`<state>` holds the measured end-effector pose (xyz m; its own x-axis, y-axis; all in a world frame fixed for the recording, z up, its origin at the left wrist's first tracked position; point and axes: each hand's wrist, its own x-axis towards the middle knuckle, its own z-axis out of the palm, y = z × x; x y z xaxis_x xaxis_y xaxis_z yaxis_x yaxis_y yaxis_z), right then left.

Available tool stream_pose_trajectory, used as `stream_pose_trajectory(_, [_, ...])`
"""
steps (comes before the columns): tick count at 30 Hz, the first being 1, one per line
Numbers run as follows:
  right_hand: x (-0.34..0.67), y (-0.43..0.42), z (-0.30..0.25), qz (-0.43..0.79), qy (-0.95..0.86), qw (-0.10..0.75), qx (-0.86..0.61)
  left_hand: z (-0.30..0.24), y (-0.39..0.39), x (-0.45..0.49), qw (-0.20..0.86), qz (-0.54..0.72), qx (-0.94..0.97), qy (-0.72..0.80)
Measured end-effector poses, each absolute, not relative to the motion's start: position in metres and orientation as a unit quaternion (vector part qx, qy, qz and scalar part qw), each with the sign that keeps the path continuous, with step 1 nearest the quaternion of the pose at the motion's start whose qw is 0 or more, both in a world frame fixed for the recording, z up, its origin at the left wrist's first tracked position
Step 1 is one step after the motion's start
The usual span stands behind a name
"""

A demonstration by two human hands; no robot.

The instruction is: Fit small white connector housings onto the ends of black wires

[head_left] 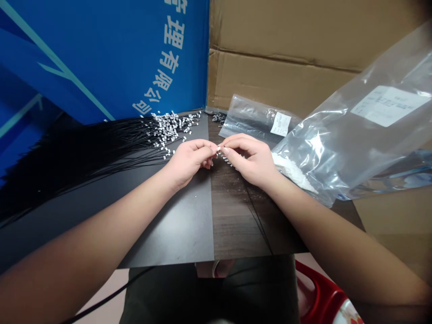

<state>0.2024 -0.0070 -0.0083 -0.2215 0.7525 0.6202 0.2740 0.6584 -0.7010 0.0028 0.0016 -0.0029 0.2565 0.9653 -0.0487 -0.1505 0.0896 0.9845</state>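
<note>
Over the table, my left hand (pixel 191 161) and my right hand (pixel 254 159) meet fingertip to fingertip. Between the pinched fingers of my left hand shows a tiny white connector (pixel 218 149), mostly covered. My right hand is closed in a pinch against it, and thin black wires (pixel 259 219) run from beneath this hand down to the table's front edge. The wire ends at the fingertips are too small to make out. Several loose white connectors (pixel 227 160) lie on the table just under my right fingers.
To the left lies a large bundle of black wires (pixel 84 144) tipped with white connectors (pixel 168 128). A small clear bag (pixel 249 118) and a large clear bag (pixel 340 135) with white pieces lie right. A blue panel (pixel 111 49) and cardboard (pixel 286 31) stand behind. A red stool (pixel 324 292) is below.
</note>
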Motion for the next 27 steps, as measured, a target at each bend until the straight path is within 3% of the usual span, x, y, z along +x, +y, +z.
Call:
stream_pose_trajectory(20, [0.201,-0.007,-0.01,0.262,-0.711,0.538,-0.369,-0.003,0.002,0.003,0.607,0.458,0.504,0.409])
stream_pose_trajectory(27, [0.201,-0.009,0.002,0.473,-0.592,0.487,-0.435,-0.002,0.003,0.003,0.638,0.458,0.468,0.405])
